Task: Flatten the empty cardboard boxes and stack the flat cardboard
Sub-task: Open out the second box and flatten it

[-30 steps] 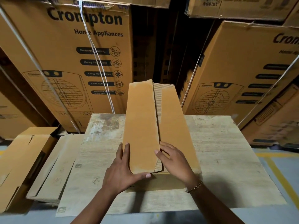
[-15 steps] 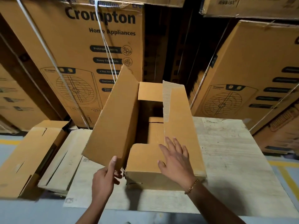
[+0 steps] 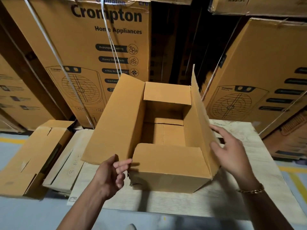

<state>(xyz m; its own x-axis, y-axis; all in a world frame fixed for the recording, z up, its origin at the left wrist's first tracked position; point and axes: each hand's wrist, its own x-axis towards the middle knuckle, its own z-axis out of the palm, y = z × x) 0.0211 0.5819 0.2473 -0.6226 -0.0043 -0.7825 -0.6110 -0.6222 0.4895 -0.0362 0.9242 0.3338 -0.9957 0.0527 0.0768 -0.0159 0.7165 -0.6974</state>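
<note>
An empty brown cardboard box [image 3: 167,171] stands upright on a pale wooden board [image 3: 259,188]. Both long top flaps are swung outward; the near and far short flaps still lie folded inward over the opening. My left hand [image 3: 110,176] hovers at the near left corner, just under the left flap, fingers loosely curled and holding nothing. My right hand [image 3: 230,151] is spread open against the outside of the right flap, pushing it outward. A flattened cardboard piece [image 3: 64,163] lies on the floor to the left of the board.
Another brown box [image 3: 33,156] lies on its side at the far left on the floor. Tall printed appliance cartons [image 3: 99,63] with white straps wall off the back. A yellow floor line [image 3: 297,181] runs at the right.
The two long top flaps, shut a second ago, have been swung open, left first, then right. My right hand moved from the top to the outside of the right flap.
</note>
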